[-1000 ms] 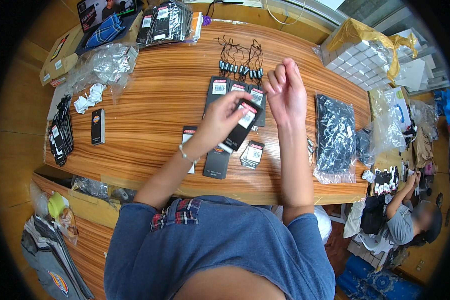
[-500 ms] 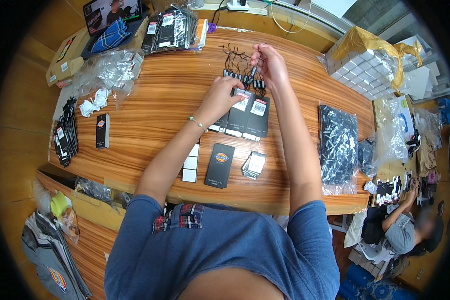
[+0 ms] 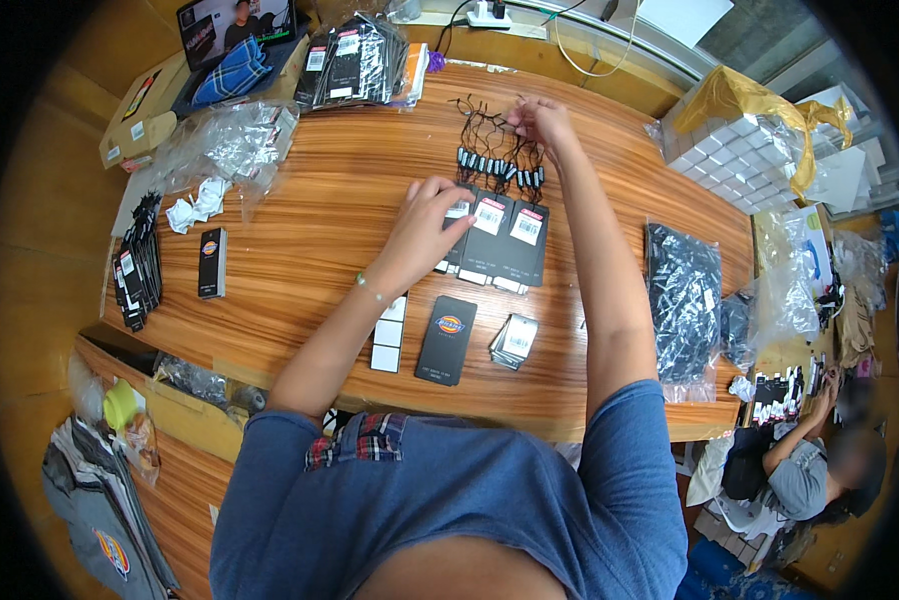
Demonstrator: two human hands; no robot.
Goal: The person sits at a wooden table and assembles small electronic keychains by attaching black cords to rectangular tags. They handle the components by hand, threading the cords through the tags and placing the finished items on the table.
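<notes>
The left hand (image 3: pixel 425 228) covers the near end of the leftmost of the black tag cards (image 3: pixel 498 238), so its label is partly hidden. The right hand (image 3: pixel 542 122) hides which of the black strings (image 3: pixel 495 150) its fingers pinch. The person's forearm hides part of the white cards (image 3: pixel 388 335). The co-worker (image 3: pixel 820 460) at the rim is blurred and partly cut off.

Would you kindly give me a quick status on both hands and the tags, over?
Left hand flat on the row of black tags. Right hand pinching at the bundle of black strings. Nothing between hands and tags; loose tag lies nearer.
</notes>
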